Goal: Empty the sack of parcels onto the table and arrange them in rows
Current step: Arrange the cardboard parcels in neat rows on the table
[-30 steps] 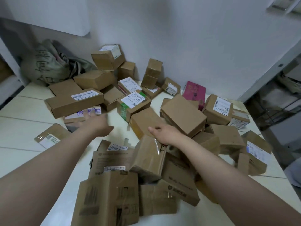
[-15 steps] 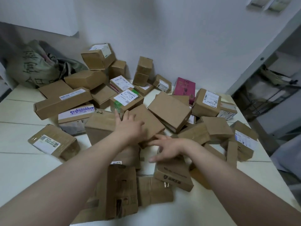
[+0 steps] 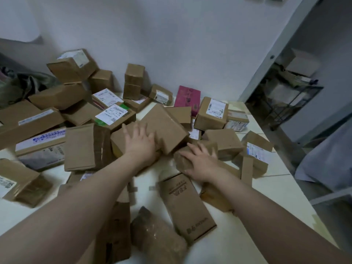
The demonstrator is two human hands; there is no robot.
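My left grip (image 3: 142, 142) lies flat, fingers spread, on the big box (image 3: 167, 128), right grip (image 3: 200, 162) same on a small box (image 3: 180, 160) beside it, nothing clasped, prob. to shove both into rows; sack (image 3: 22, 86) sits far left of both.

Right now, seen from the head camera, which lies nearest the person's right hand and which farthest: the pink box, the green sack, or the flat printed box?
1. Flat printed box: just on the person's side of the right hand, beside the wrist.
2. Pink box: well behind the hand, at the back.
3. Green sack: far left, in the back corner.
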